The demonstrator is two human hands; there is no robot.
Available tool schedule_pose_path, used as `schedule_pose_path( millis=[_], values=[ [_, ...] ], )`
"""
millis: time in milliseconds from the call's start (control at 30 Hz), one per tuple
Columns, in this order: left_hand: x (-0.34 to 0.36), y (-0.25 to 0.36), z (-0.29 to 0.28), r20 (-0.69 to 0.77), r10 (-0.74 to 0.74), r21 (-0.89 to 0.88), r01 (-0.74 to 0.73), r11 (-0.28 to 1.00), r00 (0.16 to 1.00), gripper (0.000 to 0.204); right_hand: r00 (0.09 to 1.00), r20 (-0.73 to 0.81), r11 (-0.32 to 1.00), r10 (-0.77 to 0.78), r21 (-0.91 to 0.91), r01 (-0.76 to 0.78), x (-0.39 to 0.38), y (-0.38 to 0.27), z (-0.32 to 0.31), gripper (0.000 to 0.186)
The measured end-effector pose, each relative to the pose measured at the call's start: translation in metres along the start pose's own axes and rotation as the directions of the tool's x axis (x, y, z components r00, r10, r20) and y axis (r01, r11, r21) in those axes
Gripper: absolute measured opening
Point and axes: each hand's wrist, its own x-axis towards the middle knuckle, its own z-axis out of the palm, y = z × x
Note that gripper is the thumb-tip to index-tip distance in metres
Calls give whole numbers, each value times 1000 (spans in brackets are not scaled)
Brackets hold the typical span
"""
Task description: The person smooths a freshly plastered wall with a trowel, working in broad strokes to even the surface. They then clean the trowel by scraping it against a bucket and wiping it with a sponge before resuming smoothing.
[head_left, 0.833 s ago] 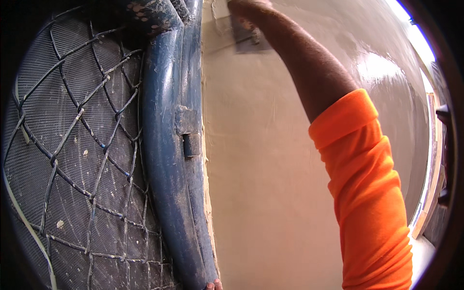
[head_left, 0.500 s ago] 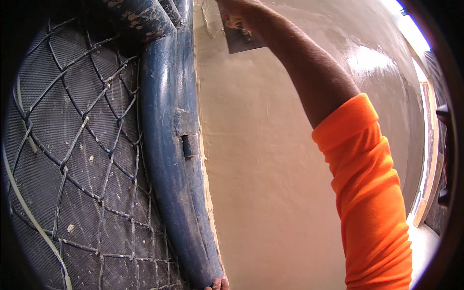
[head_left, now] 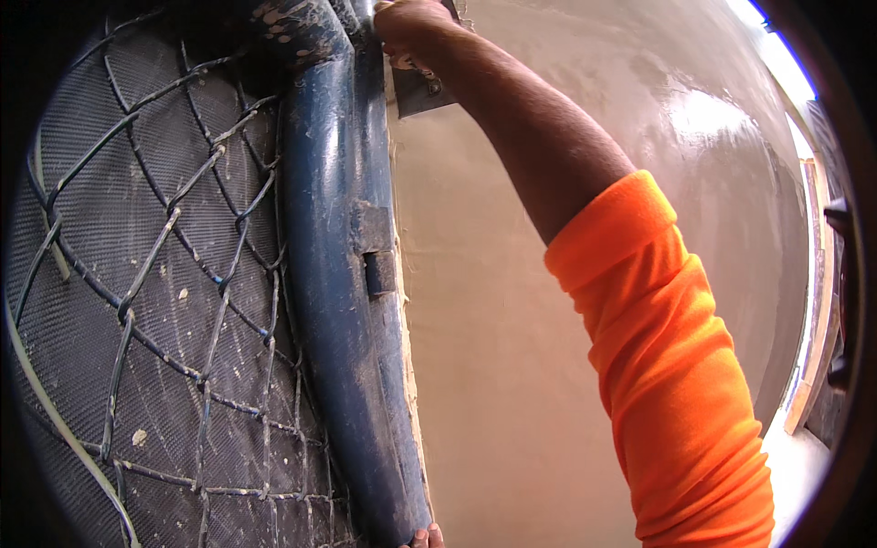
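Note:
My right hand (head_left: 416,29) is closed on a plastering trowel (head_left: 422,94) at the top of the view. Its flat metal blade lies against the smooth, wet beige plaster wall (head_left: 512,301), close beside a blue metal post (head_left: 320,228). Most of the handle is hidden by my hand. At the bottom, only the fingertips of my left hand (head_left: 427,537) show, curled round the right edge of that post; the rest of the hand is out of sight. A rough strip of plaster (head_left: 408,365) runs along the joint between post and wall.
Left of the post stretches a wire mesh fence (head_left: 128,306) backed by dark woven sheeting (head_left: 82,365). A thick plaster-spattered pipe (head_left: 297,27) meets the post at the top. A wooden strip (head_left: 804,393) stands at the far right beside a bright gap.
My right hand and the trowel have moved left across the wall, up to the blue post. The view has shifted slightly; my left fingertips remain at the post's lower end.

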Motion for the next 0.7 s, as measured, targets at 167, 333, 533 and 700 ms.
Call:
schedule_pose_path(
  millis=[167, 333, 533, 700],
  values=[
    [3, 6, -4, 1, -59, -36, 59, 998, 998, 48, 994, 78, 992, 79, -108, -70, -15, -14, -16, 47],
    [-5, 11, 9, -17, -143, -144, 139, 980, 990, 52, 935, -29, 907, 353, 255, -335, -1, -5, -32, 54],
    [-1, 13, 13, -91, -173, -151, 158, 976, 981, 48, 977, -90, 941, 192, -265, -209, 53, 8, -74, 62],
    [-5, 11, 17, -201, -92, -112, 70, 991, 975, 38, 977, -138, 948, 165, -251, -196, 84, 6, -102, 57]
  ],
)
